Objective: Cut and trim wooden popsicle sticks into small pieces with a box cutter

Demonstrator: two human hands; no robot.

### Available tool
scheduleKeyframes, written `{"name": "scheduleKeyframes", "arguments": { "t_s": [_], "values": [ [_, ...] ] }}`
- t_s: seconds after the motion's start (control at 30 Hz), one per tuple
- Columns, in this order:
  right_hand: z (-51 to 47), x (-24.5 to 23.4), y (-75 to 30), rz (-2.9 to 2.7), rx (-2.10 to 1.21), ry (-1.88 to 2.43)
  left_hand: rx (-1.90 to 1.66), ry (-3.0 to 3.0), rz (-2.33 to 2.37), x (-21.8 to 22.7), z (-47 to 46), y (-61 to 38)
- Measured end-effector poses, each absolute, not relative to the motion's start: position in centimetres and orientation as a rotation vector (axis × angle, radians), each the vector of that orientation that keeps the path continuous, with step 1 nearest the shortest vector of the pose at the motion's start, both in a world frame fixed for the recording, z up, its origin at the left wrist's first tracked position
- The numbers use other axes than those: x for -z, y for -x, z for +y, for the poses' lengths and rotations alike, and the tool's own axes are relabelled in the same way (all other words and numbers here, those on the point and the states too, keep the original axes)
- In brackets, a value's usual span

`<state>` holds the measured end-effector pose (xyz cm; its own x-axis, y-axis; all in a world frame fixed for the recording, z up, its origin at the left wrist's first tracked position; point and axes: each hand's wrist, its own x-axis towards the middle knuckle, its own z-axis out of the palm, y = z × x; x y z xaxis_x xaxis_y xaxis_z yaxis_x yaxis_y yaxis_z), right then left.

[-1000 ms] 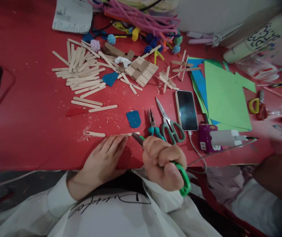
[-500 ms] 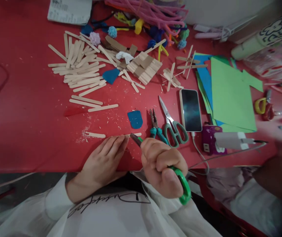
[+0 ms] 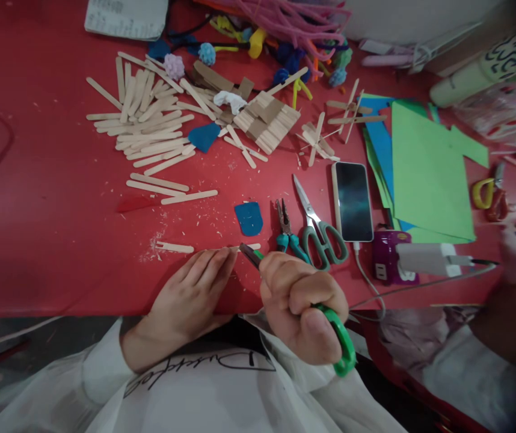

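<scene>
My right hand (image 3: 305, 307) is wrapped round a pair of green-handled scissors (image 3: 343, 343). The dark tip of the blades points left and touches, or nearly touches, a wooden craft stick (image 3: 253, 246) lying on the table. My left hand (image 3: 197, 288) presses the stick down with its fingers held together; most of the stick is hidden beneath them. Just left of those fingers lies another craft stick (image 3: 177, 247) with a notched end and pale shavings around it. Beyond my hands lies a blue cut piece (image 3: 249, 218).
Pliers (image 3: 286, 225), grey-handled scissors (image 3: 316, 228) and a phone (image 3: 352, 201) on a cable lie to the right. Green paper (image 3: 433, 174) is farther right. Behind are a pile of craft sticks (image 3: 150, 129) and pink pipe cleaners (image 3: 289, 21). Another person's arm (image 3: 508, 319) shows at right.
My right hand and the scissors have shifted very slightly to the right. My left hand keeps its place on the craft stick. The view has moved a little.
</scene>
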<state>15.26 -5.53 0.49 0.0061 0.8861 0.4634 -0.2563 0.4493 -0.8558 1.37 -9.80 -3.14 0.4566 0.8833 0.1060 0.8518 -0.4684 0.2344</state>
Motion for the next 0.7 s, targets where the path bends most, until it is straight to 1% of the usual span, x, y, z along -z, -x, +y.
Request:
{"name": "scheduleKeyframes", "arguments": {
  "t_s": [0.7],
  "values": [
    [-5.72,-0.47,-14.94,-1.240,-0.969,0.642,-0.321,-2.562,1.537,3.16,-9.80,-1.42]
  ]
}}
